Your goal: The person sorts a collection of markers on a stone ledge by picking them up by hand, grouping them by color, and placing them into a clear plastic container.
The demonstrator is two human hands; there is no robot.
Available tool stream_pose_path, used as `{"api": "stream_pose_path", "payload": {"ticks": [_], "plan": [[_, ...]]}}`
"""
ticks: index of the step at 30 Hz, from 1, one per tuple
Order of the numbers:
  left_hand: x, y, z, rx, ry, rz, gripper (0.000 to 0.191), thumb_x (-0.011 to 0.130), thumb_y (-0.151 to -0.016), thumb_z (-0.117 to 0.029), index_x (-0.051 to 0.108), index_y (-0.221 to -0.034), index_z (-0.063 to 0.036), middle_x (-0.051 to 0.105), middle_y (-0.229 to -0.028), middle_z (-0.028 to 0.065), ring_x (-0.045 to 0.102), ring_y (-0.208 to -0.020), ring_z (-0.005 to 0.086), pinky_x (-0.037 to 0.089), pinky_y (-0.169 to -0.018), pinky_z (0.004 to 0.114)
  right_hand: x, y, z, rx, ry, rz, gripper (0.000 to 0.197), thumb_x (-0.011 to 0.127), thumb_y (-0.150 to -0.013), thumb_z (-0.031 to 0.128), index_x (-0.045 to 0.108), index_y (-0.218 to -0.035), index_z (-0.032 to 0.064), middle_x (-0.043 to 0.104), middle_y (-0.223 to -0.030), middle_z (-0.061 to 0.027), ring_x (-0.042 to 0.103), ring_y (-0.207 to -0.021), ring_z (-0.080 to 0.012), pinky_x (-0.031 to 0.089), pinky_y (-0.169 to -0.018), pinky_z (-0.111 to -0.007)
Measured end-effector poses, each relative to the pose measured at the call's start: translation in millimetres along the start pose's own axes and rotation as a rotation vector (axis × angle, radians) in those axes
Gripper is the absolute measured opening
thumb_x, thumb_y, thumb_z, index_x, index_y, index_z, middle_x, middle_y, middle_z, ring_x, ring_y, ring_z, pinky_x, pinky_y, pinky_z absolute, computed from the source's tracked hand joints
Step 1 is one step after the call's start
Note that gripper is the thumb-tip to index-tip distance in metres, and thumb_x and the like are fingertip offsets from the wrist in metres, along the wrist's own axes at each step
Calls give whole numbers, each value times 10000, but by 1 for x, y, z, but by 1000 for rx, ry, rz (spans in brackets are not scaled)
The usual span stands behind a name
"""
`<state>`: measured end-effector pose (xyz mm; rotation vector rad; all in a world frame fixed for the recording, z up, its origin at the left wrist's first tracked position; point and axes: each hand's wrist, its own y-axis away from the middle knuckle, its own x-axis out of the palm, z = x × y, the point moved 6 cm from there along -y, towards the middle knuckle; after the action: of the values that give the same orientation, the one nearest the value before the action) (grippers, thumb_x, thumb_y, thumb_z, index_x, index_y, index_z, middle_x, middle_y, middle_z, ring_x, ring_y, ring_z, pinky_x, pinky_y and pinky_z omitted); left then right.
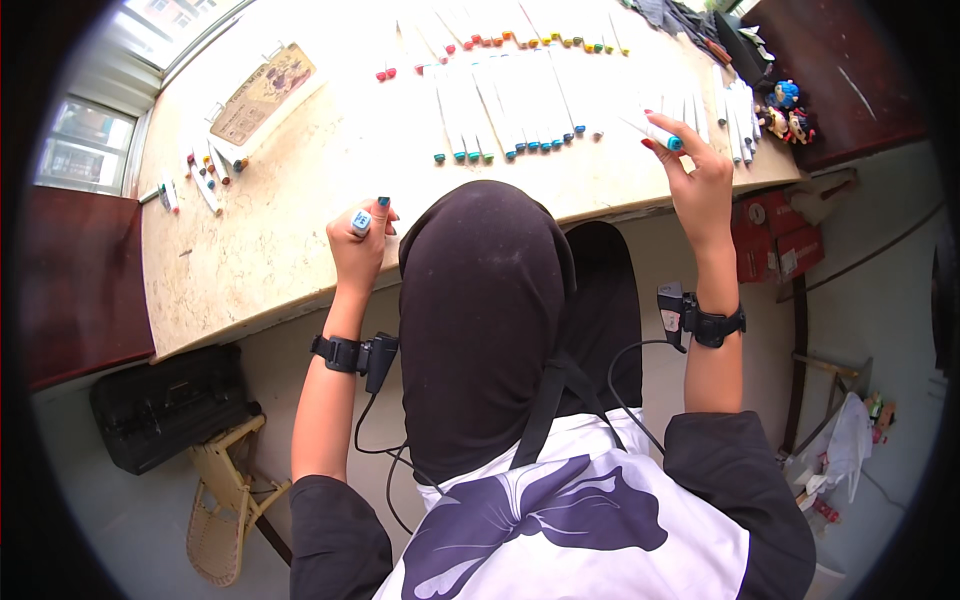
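Note:
Near the table's front edge on the left, my left hand [352,255] is closed around a marker with a light blue end [361,220], which faces up and bears small writing. My right hand [703,187] pinches a white marker with a teal end [664,137] between thumb and finger, above the table's right part. Between the hands lies a row of white markers with blue and green ends [533,145], side by side. Farther back runs a row with red, orange and yellow ends [508,36]. More pale markers [739,124] lie right of my right hand.
On the left of the table [292,225] are several loose markers [202,184] and a clear case with a printed card [262,94]. Small toy figures [787,120], a dark cloth [667,19] and a red-handled tool [718,51] occupy the right end.

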<state>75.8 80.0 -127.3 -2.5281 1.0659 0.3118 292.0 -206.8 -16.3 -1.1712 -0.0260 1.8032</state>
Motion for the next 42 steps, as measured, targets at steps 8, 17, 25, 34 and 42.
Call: {"api": "stream_pose_path", "payload": {"ticks": [8, 17, 25, 34, 42], "plan": [[1, 0, 1, -10, 11, 4, 363, 544, -932, -223, 595, -646, -5, 532, -566, -9, 482, -519, 56, 359, -490, 203, 22, 10, 10, -36, -121, 13, 269, 646, -794, 20, 643, -1057, 73, 677, -981, -107, 667, -784, -214, 511, -664, -284], [3, -1, 1, -4, 6, 2, 370, 541, -934, -221, 600, -641, -3, 525, -545, -12, 475, -501, 50, 350, -476, 203, 56, 1, -5, -145, 4, 42, 314, 627, -755, -8, 630, -1061, 61, 665, -902, -122, 622, -808, -279, 480, -736, -342], [-1, -1, 1, 19, 73, -10, 271, 607, -876, -137, 618, -651, 15, 586, -545, 43, 539, -470, 86, 409, -447, 231, 113, -21, -16, -327, 299, 219, 431, 596, -776, 20, 548, -1204, 41, 564, -1218, -121, 449, -1224, -256, 341, -1002, -400], [-1, -3, -2, 12, 13, 13, 165, 584, -822, -55, 625, -668, -12, 570, -528, 43, 539, -473, 84, 404, -456, 232, 80, -54, 99, -230, -162, 315, 286, 573, -820, -16, 582, -1105, -16, 609, -1074, -206, 580, -1023, -329, 452, -876, -360], [-1, 1, -1, 47, 58, 13, 120, 607, -843, -67, 618, -739, -9, 564, -588, 24, 473, -504, 85, 375, -485, 249, 145, -12, 227, -639, -80, 695, 80, 649, -676, 83, 651, -689, 4, 645, -719, -166, 658, -708, -286, 535, -589, -371]]}}
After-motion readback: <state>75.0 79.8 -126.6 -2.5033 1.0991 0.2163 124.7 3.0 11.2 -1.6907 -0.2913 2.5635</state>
